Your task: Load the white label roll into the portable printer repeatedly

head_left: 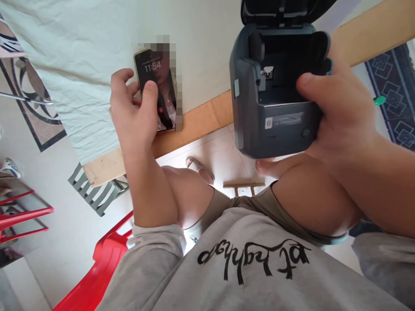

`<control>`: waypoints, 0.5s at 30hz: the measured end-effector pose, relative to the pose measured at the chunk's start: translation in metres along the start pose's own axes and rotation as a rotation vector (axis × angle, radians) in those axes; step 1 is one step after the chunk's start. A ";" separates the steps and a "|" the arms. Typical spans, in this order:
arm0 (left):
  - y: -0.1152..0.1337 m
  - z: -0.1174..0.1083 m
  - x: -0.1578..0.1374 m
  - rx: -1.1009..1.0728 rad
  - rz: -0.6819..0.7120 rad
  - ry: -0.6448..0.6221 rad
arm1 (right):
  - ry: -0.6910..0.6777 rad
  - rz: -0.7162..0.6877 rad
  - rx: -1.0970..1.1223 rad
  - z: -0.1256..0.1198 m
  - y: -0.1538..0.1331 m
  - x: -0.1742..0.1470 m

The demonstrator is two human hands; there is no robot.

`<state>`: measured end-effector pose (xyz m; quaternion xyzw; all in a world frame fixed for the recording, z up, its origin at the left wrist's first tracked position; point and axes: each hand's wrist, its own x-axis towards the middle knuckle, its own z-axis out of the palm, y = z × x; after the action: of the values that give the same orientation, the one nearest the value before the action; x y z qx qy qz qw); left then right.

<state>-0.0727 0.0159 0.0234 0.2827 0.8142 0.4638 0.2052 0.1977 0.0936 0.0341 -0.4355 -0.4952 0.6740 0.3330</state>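
My left hand (138, 106) grips a smartphone (152, 95) by its left side, the thumb over the front and the fingers along the edge. Its lit lock screen reads 11:54, and part of the phone is blurred by square blocks. In my right hand (343, 101) is a dark grey label printer (275, 129), held up over the table edge with the thumb hooked into its opening. The printer's lid (285, 11) stands open, showing the hollow roll bay and its two side holders. A small label and a round button are on the near face. I see no roll inside.
A pale green cloth (81, 77) covers the wooden table (201, 112), whose front edge crosses above my knees. At lower left are a red plastic chair (103, 259) and a red frame (26, 216). A grey-green slatted stool (97, 192) stands under the table corner. A patterned blue mat (395, 95) lies at right.
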 end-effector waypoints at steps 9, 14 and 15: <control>-0.019 -0.020 0.004 -0.175 0.094 0.030 | -0.031 0.022 -0.067 -0.007 -0.001 0.003; -0.025 -0.024 0.006 -0.139 0.095 0.078 | 0.011 -0.002 -0.057 -0.002 -0.004 -0.001; -0.025 -0.024 0.006 -0.122 0.095 0.083 | 0.013 -0.008 -0.057 -0.003 -0.003 0.000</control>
<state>-0.0982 -0.0061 0.0127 0.2884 0.7779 0.5330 0.1661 0.2001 0.0955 0.0367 -0.4471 -0.5138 0.6555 0.3262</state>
